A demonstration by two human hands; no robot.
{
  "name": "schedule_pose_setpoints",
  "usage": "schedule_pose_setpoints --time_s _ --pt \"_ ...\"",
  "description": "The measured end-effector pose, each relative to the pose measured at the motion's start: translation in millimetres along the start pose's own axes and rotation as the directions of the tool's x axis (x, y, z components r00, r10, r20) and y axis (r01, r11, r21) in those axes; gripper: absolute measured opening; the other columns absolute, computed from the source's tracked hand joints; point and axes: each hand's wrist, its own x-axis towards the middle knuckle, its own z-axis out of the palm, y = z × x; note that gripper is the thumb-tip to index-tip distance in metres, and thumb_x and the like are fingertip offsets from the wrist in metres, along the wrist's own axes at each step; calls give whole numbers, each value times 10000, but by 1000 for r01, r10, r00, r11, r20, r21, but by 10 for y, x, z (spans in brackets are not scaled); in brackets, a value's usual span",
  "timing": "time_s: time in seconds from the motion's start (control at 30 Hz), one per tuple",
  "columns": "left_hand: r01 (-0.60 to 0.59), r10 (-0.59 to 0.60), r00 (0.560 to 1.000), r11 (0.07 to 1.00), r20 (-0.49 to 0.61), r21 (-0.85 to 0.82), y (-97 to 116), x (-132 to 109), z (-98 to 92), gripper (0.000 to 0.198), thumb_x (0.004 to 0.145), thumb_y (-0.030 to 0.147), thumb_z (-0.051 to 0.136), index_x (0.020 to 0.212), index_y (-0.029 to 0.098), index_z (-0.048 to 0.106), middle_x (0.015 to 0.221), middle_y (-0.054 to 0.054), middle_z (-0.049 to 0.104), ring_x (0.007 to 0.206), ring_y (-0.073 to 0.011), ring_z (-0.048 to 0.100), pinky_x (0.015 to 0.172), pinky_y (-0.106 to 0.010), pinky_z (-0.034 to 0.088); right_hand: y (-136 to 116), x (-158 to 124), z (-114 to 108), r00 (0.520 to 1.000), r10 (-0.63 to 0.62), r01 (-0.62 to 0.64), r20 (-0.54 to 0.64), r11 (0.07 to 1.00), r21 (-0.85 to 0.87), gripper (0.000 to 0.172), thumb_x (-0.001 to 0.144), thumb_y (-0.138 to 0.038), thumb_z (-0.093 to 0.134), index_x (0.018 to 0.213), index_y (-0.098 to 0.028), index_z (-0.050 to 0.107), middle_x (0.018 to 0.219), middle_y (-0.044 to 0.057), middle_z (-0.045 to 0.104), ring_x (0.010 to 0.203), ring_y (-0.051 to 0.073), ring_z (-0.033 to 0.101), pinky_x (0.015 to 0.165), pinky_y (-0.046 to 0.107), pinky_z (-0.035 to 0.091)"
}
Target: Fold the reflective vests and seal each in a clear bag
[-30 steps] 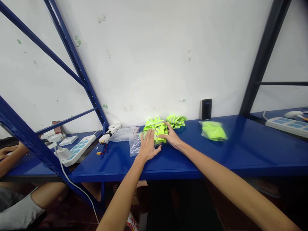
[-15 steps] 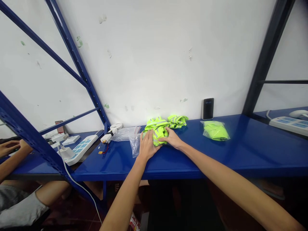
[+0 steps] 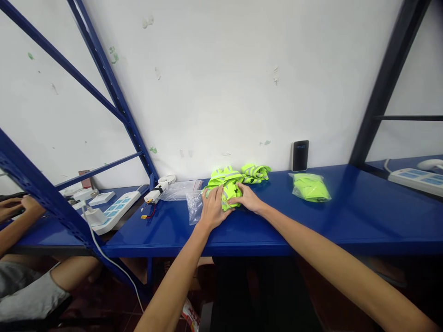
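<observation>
A crumpled neon-yellow reflective vest (image 3: 230,191) with silver strips is bunched between my two hands on the blue table. My left hand (image 3: 212,208) wraps its left side, fingers curled over the top. From the right, my right hand (image 3: 249,199) grips the fabric between thumb and fingers. More yellow fabric (image 3: 225,174) with silver strips rises just behind; whether it belongs to the same vest I cannot tell. A clear plastic bag (image 3: 194,210) lies against the left side of my left hand. Further back sits another crumpled yellow vest (image 3: 256,172).
To the right lies a yellow bundle in a clear bag (image 3: 311,188), with a dark-screened device (image 3: 300,156) behind it. Flat plastic bags (image 3: 182,190), a white fan (image 3: 167,179) and a wired white device (image 3: 154,195) are left. Beyond the blue rack post, another person's hands (image 3: 29,208) show.
Both hands stay on the vest, and the bundle looks pressed slightly differently under my left fingers. The camera view has shifted a little.
</observation>
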Motion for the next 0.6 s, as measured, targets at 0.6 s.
schedule_pose_setpoints --time_s 0.6 --pt "-10 10 1000 999 2 -35 32 -13 -9 817 776 394 624 1460 144 255 1347 -174 513 1269 -308 460 1125 -505 192 25 -95 165 990 -111 115 92 992 -43 508 689 -292 690 1106 -214 411 1095 45 524 1082 216 506 977 366 407"
